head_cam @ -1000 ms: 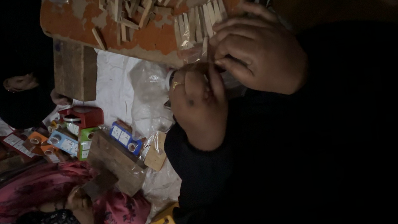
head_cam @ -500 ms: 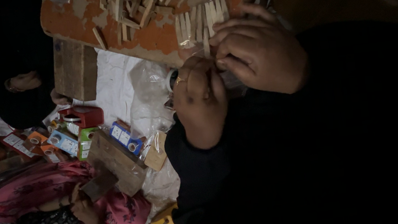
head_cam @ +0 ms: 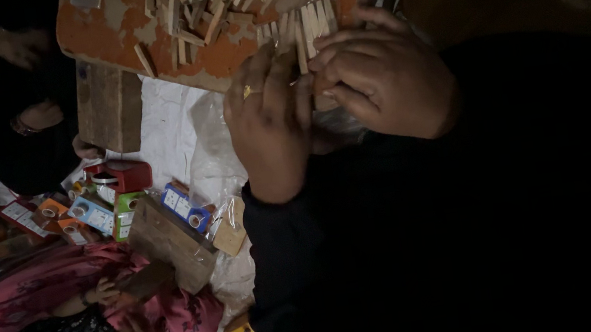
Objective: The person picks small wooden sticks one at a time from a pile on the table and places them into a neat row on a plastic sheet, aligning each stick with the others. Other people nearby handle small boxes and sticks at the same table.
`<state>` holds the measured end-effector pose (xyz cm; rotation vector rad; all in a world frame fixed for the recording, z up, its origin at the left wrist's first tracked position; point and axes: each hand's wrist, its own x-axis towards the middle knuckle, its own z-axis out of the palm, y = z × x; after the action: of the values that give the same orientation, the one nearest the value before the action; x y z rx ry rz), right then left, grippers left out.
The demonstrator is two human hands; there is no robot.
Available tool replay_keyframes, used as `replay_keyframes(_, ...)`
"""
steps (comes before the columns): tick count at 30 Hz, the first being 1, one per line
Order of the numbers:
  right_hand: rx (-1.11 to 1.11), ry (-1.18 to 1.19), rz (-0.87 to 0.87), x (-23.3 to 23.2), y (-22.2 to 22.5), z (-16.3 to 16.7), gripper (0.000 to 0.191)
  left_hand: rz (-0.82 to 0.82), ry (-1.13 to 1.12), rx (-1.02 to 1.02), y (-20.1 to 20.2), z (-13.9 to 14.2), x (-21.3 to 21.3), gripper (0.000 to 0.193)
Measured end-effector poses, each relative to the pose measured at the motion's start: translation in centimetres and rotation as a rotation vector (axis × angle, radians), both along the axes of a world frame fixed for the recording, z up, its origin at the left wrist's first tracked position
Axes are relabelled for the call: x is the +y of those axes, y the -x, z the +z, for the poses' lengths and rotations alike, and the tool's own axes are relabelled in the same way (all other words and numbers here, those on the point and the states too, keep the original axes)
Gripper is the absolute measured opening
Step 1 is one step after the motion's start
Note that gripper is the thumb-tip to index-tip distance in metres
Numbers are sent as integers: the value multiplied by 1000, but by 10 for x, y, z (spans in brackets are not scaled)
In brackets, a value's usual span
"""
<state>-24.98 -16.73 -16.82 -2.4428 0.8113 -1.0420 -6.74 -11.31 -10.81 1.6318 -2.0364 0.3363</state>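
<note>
Row of pale flat wooden sticks (head_cam: 305, 26) lies side by side at the near edge of the worn orange-painted wooden table (head_cam: 222, 55), touching both hands. Left hand (head_cam: 271, 120), gold ring on one finger, fingers together, pressed over the row's end; whether its grip pinches a stick, cannot tell. Right hand (head_cam: 382, 73) curled, grip pinching one stick. Short row laid; loose heap of wooden sticks (head_cam: 215, 3) beyond remains unsorted. Coloured small cardboard boxes (head_cam: 90, 210) on white cloth (head_cam: 171, 129); another person in pink garment (head_cam: 31, 277) nearby.

Looks like a cramped home workshop: worn orange board (head_cam: 221, 51) heaped with small wooden sticks (head_cam: 215, 3), cardboard boxes (head_cam: 90, 210) alongside.
</note>
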Motion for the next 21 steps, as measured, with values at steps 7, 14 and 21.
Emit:
replay_keyframes(7, -8, -14, 10, 0, 0, 6, 10, -57, 12, 44, -4, 0, -4, 25)
replay_keyframes(14, 12, -19, 9, 1, 1, 16, 15, -54, 27, 52, 1, 8, -8, 17)
replay_keyframes(21, -46, 1, 13, 4, -1, 23, 11, -158, -43, 143, -4, 42, 3, 21)
